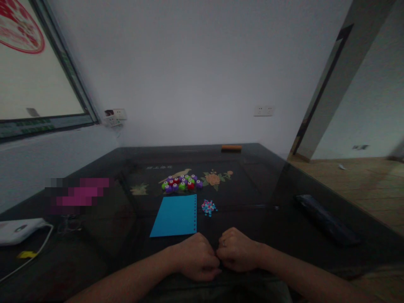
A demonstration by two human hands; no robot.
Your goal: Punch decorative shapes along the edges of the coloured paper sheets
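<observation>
My left hand is curled into a fist near the front edge of the dark table, just below a blue sheet of paper with punched holes down its right side. Almost touching it is my right hand, also a fist, with a ring on one finger. Nothing shows in either hand. Beyond them, right of the paper, lies a small heap of pink, white and blue beads. Behind the paper sits a cluster of purple, green and red balls with white, eye-like spots.
A long dark case lies at the right of the table. An orange-brown cylinder rests at the back edge. At left are a white device with a cable and a blurred pink patch. A wall stands behind.
</observation>
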